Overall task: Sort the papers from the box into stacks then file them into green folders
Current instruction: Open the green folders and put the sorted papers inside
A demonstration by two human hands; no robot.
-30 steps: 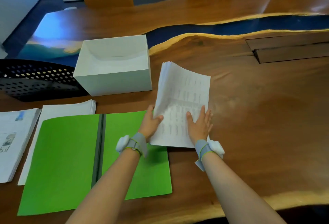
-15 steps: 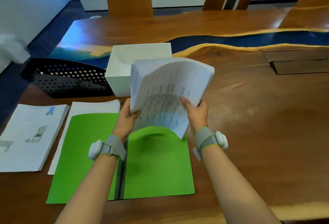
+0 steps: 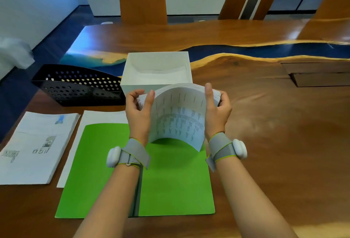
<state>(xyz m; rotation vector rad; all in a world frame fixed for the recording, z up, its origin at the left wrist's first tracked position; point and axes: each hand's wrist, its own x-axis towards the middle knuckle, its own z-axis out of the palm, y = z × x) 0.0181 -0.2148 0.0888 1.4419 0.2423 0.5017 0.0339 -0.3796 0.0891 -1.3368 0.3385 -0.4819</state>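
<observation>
I see left hand (image 3: 139,113) and right hand (image 3: 216,109) each gripping a side of the bowed white printed paper stack (image 3: 180,118), held above the open green folder (image 3: 170,181).

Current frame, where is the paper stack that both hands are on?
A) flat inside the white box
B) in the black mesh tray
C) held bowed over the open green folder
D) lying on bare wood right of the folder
C: the left hand and right hand grip the side edges of the paper stack, which arches over the right half of the open green folder.
</observation>
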